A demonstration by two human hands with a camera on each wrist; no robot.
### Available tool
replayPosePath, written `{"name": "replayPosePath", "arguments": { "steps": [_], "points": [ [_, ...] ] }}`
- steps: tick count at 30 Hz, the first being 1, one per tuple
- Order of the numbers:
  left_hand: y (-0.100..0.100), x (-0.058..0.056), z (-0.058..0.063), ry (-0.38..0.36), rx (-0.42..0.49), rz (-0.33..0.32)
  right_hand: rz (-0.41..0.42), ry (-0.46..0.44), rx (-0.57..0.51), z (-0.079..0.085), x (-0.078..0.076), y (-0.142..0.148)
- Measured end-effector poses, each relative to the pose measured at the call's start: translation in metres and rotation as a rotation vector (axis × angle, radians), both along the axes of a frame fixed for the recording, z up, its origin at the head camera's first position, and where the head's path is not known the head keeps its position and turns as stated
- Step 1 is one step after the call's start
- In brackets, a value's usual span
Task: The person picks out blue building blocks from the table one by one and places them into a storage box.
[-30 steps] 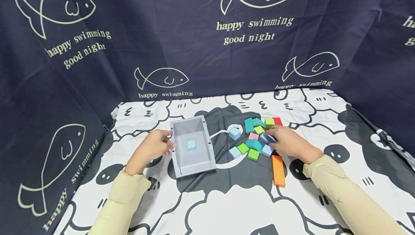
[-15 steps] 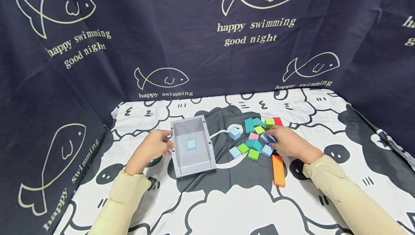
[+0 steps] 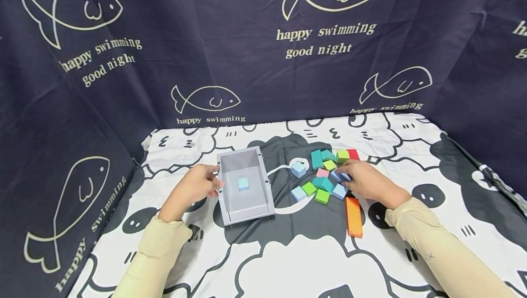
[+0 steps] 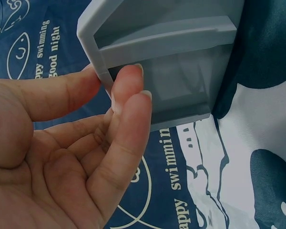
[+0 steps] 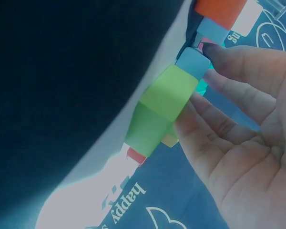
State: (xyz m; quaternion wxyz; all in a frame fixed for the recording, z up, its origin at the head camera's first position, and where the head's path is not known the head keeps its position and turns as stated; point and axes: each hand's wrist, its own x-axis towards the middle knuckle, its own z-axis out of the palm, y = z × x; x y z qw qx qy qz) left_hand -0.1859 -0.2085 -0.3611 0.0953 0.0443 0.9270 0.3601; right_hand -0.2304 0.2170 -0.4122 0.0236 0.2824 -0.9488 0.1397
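Several blocks (image 3: 339, 191) crowd the blue block (image 5: 192, 62) that the right hand (image 3: 365, 180) seems to pinch in its fingers, so lifting it could knock them askew, while the left hand (image 3: 195, 183), fingers pinching the grey bin (image 3: 249, 203) by its rim, might tug it crooked.

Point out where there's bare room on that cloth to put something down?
A broad patch of cloth lies between the sleeves, on the near side of the gray bin and orange block. A narrower strip separates bin from colored blocks. Crowded: around the right hand.
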Motion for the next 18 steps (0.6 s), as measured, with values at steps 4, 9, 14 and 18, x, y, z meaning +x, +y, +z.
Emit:
{"name": "replayPosePath", "arguments": {
  "steps": [4,9,14,18],
  "points": [
    [0.0001,0.0003,-0.0007,0.003,0.005,-0.008,-0.007,-0.007,0.002,-0.0001,0.0014,-0.0002],
    [0.0002,0.0008,-0.0008,0.010,-0.005,-0.006,-0.003,0.010,0.000,0.0003,0.0017,-0.0005],
    [0.0002,0.0009,-0.0010,-0.001,0.018,-0.005,0.002,0.016,0.007,0.0031,0.0021,0.0000],
    [0.0001,0.0005,-0.0009,-0.004,0.032,-0.001,-0.006,0.006,0.005,0.0063,0.0022,-0.0002]
  ]
}}
